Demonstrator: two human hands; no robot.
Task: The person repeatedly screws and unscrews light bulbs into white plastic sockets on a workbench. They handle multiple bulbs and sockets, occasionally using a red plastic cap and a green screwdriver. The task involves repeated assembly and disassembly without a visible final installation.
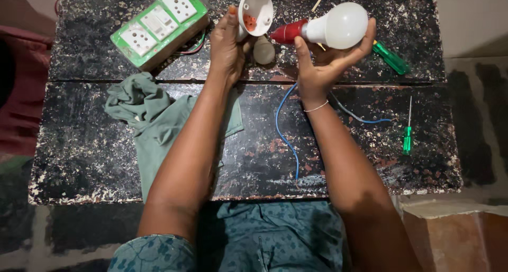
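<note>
Nearest me, my lap in blue-green patterned cloth point(275, 235) meets the edge of the worn black wooden table point(95, 161) with flaking paint. On it, under my left forearm, lies a crumpled grey-green cloth point(148, 124). A thin blue wire point(284, 140) runs between my forearms, and off to the right lies a small green-handled screwdriver point(407, 132).

Farther out, my left hand point(226, 47) is closed around the stem of a white plastic cone-shaped lamp holder point(255, 10), its open mouth tilted up so the orange contacts inside show. My right hand point(317, 66) cups a white round LED bulb with a red base point(330, 28), fingers curled around the globe, the red base pointing toward the holder but not touching it. A larger green-handled screwdriver point(390, 58) lies just beyond my right hand.

At the far left sits a green-framed switchboard with white sockets and switches point(159, 24).
</note>
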